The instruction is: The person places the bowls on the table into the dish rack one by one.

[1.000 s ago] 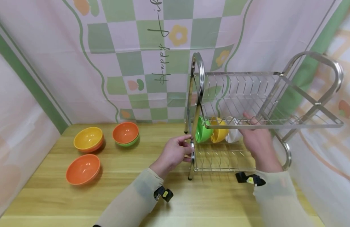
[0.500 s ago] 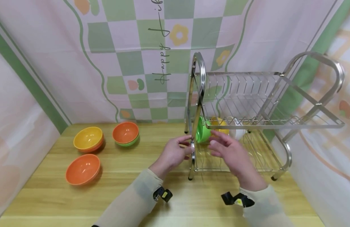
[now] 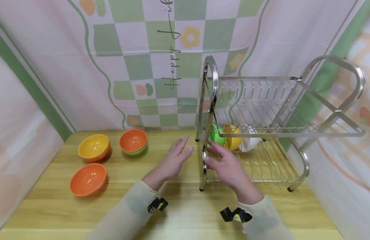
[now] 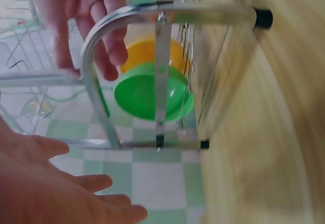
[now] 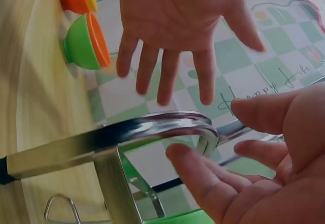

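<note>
The left hand [image 3: 168, 164] hangs over the surface [image 3: 190, 216] with fingers straight and nothing in its grasp, just left of the rack [image 3: 203, 166]. The right hand [image 3: 229, 169] holds nothing either, its fingers loosely extended in front of the rack's left end; whether a fingertip touches the metal cannot be told. The rack stands toward the surface's back right corner. On its lower tier a green bowl [image 3: 218, 136], a yellow bowl [image 3: 233, 139] and a white bowl [image 3: 248, 141] sit on edge in a row, probably kept upright and apart by the wires. Near the back left corner stand a yellow-orange stack [image 3: 94, 148] and, by the back edge, an orange-green stack [image 3: 133, 142], nested presumably because the shapes match. An orange bowl [image 3: 88, 180] rests near the left edge.
</note>
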The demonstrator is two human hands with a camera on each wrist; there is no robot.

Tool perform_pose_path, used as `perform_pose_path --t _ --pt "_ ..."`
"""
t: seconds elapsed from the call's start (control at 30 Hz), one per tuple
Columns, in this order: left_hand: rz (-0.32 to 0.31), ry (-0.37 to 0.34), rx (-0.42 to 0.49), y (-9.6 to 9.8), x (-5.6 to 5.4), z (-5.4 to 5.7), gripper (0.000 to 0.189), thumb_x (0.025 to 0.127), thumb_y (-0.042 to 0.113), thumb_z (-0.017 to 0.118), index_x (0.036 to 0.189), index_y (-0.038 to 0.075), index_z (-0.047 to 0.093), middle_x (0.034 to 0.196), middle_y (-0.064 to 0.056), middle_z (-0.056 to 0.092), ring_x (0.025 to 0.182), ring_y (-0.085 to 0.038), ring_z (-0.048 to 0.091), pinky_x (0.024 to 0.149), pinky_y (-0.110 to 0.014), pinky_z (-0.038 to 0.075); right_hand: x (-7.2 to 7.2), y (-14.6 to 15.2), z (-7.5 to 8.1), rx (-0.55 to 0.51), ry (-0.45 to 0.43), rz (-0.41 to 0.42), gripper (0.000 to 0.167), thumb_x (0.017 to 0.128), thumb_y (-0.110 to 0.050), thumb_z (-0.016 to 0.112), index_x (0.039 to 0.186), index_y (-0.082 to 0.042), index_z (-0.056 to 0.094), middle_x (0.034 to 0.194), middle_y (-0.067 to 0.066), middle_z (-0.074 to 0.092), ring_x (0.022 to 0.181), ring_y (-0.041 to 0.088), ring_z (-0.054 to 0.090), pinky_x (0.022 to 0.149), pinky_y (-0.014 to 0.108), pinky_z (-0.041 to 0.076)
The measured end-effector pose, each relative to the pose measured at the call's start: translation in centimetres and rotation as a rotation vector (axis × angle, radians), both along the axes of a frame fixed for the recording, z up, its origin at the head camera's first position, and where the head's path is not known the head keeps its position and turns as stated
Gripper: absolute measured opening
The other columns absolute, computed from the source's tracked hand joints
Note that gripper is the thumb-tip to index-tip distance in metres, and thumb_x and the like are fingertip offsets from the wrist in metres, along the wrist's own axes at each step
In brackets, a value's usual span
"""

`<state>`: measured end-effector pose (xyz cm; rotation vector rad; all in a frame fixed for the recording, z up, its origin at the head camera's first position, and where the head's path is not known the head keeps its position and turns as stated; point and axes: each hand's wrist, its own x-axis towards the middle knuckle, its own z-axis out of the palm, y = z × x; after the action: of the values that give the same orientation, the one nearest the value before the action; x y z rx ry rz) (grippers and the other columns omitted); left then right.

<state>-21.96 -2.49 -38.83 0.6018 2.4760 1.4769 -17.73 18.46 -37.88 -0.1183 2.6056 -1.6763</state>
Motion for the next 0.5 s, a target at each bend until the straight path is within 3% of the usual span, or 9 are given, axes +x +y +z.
perform_pose_path --t 0.17,0.3,0.4,0.5 --pt "0.049 0.087 -0.243 -1.4 0.5 0.4 0.074 0.098 0.072 0.014 0.160 0.031 0.009 0.164 -0.011 -0.005 0.147 -0.036 -0.009 0.116 -0.062 -0.001 -0.2 -0.6 -0.1 0.034 0.002 -0.042 0.068 0.094 -0.024 0.070 0.154 -0.019 0.038 0.149 0.007 0.047 0.117 0.031 0.060 0.091 0.046 0.055" --pt "0.077 0.109 -0.367 -2.4 0.9 0.5 0.079 0.093 0.077 0.007 0.159 0.033 0.007 0.164 -0.011 -0.006 0.147 -0.034 -0.013 0.118 -0.057 -0.005 -0.6 -0.9 -0.4 0.083 -0.011 -0.080 0.065 0.093 -0.025 0.071 0.151 -0.021 0.044 0.146 0.004 0.051 0.096 0.025 0.067 0.072 0.041 0.059" --pt "0.063 0.096 -0.393 -3.3 1.2 0.7 0.080 0.093 0.077 0.006 0.159 0.032 0.008 0.164 -0.012 -0.006 0.147 -0.035 -0.012 0.118 -0.058 -0.004 -0.8 -1.1 -0.5 0.120 -0.028 -0.095 0.062 0.093 -0.025 0.071 0.149 -0.020 0.047 0.126 0.006 0.064 0.070 0.020 0.062 0.051 0.034 0.053" --pt "0.052 0.097 -0.417 -4.4 1.4 1.0 0.082 0.093 0.076 0.007 0.160 0.029 0.011 0.164 -0.014 -0.004 0.148 -0.037 -0.009 0.118 -0.060 0.001 -0.9 -1.2 -0.4 0.134 -0.044 -0.100 0.061 0.093 -0.024 0.070 0.149 -0.017 0.048 0.103 0.004 0.071 0.056 0.021 0.054 0.041 0.030 0.044"
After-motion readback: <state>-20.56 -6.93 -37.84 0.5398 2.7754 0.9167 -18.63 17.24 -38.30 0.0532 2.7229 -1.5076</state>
